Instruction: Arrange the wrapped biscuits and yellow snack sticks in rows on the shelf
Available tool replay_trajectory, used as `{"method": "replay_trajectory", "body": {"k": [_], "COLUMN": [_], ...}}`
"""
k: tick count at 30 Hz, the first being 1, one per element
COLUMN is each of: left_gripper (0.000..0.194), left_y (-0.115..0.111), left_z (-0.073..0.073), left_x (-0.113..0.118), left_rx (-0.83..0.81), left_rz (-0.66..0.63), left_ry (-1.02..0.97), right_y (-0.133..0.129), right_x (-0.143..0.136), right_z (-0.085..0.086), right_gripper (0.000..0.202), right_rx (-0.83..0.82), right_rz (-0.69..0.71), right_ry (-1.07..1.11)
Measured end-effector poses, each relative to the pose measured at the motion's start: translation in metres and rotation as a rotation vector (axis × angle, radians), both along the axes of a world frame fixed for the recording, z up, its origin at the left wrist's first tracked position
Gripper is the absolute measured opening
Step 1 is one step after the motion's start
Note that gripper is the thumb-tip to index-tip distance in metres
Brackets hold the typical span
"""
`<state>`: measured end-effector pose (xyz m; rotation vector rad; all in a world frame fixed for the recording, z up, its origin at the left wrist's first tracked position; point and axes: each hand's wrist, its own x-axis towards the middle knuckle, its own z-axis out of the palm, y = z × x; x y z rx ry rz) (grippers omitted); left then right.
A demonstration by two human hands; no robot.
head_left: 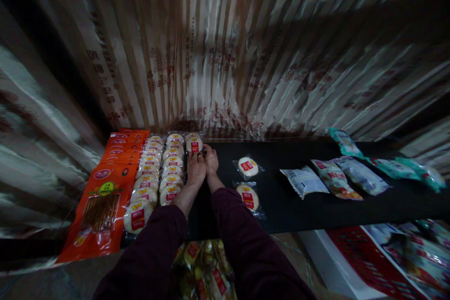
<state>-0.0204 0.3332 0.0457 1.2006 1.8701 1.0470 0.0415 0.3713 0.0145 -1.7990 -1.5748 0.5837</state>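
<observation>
My left hand and my right hand are side by side near the back of the black shelf. Between their closed fingers is the near edge of a round rice cracker packet, clear with a red label; the fingertips are partly hidden. This packet lies at the back, right of a column of overlapping rice cracker packets. Further left runs another such column. Two loose rice cracker packets, one farther back and one nearer, lie to the right of my hands.
Orange snack bags overlap at the left end. White bags and green bags lie toward the right. Below stand a white-and-red box of packets and a heap of wrapped snacks. A striped, printed sheet hangs behind.
</observation>
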Motion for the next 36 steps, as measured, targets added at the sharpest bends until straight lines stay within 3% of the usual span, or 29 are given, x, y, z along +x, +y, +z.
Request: {"method": "replay_trajectory", "body": {"k": [6, 15, 23, 30, 36], "left_gripper": [0.037, 0.040, 0.037, 0.035, 0.036], "left_y": [0.001, 0.000, -0.003, -0.018, -0.043], "left_z": [-0.004, 0.004, 0.001, 0.001, 0.008], "left_x": [-0.001, -0.003, 0.000, 0.008, 0.013], "left_rx": [0.055, -0.018, 0.017, 0.033, -0.022], "left_rz": [0.020, -0.003, 0.009, -0.027, -0.066], "left_ry": [-0.005, -0.021, -0.023, -0.006, -0.033], "right_y": [0.000, 0.000, 0.000, -0.007, -0.033], "right_x": [-0.001, 0.000, 0.002, 0.009, 0.017], "right_z": [-0.002, -0.002, -0.018, -0.019, -0.013], "right_gripper": [0.037, 0.041, 0.049, 0.047, 0.038], "right_rx": [0.021, -0.027, 0.128, 0.135, 0.086], "right_rz": [0.040, 0.088, 0.062, 0.083, 0.098], "right_ry": [-0.021, -0.022, 0.003, 0.037, 0.064]}}
